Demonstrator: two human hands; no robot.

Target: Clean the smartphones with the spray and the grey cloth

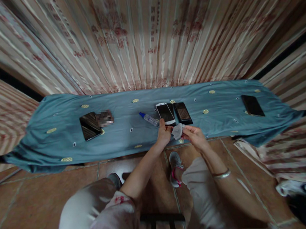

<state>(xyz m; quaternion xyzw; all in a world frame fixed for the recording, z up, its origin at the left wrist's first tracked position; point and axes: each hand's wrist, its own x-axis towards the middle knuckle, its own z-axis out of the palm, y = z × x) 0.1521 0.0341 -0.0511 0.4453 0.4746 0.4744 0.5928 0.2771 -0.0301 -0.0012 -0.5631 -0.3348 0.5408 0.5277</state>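
Note:
Both hands hold a small pale grey cloth [177, 130] between them, just in front of a low table under a teal cloth [123, 134]. My left hand [163, 132] pinches its left side and my right hand [194, 135] pinches its right side. Right behind the hands lie a white-framed phone [165, 113] and a black phone [182, 112], side by side. A small clear bottle with a blue cap [149, 118] lies to the left of the white phone.
A dark tablet [90, 126] lies on the left of the table, and another dark phone [252, 105] on the far right. Striped curtains [147, 38] hang behind. My knees and grey shoes [175, 168] rest on a brown tiled floor; bags sit at right.

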